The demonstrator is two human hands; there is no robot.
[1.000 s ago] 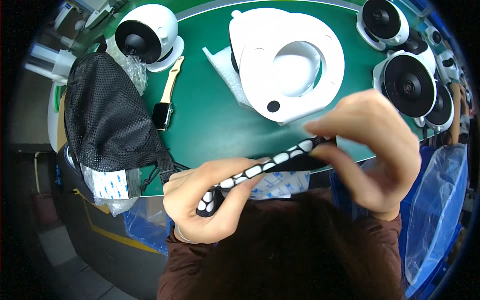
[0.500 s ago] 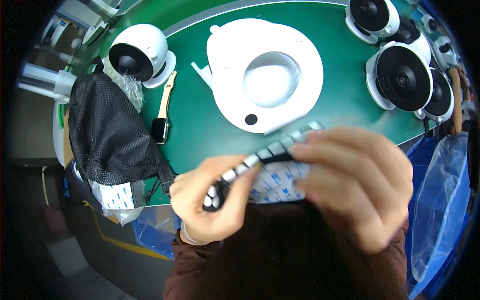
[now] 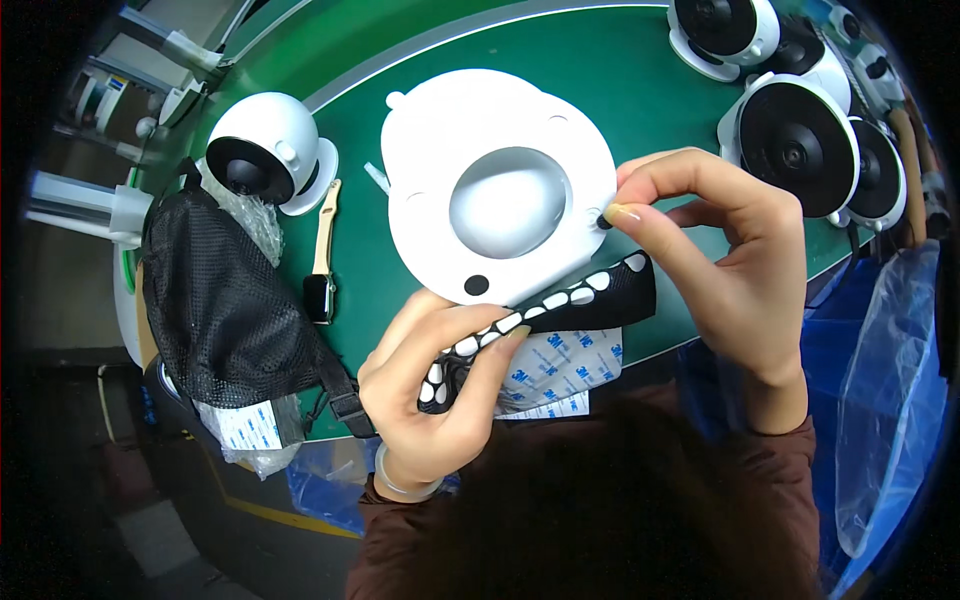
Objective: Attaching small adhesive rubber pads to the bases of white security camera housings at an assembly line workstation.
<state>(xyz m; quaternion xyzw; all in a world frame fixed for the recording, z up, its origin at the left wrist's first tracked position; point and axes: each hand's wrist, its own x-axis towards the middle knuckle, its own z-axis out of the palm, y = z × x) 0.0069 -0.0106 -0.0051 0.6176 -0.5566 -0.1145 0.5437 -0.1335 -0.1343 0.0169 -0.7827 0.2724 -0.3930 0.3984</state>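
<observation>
This looks like an assembly workshop: matching white-and-black units [image 3: 800, 150] crowd the far right corner of the green tabletop [image 3: 350, 150], with a white shell [image 3: 440, 135] at its middle and a strip of pads [image 3: 582, 296] by the near edge. Past the right edge hangs a clear liner [image 3: 885, 410] in a blue bin [image 3: 845, 320]; a yellow line [image 3: 290, 517] crosses the floor [image 3: 155, 525].

A green worktop [image 3: 640, 110] fills the centre, its far edge bowing through twelve o'clock. At eight o'clock lies dark grey floor [image 3: 150, 535] with a yellow stripe [image 3: 290, 516] toward seven; at four, a blue bin [image 3: 785, 350] holds clear plastic lining [image 3: 875, 410].
</observation>
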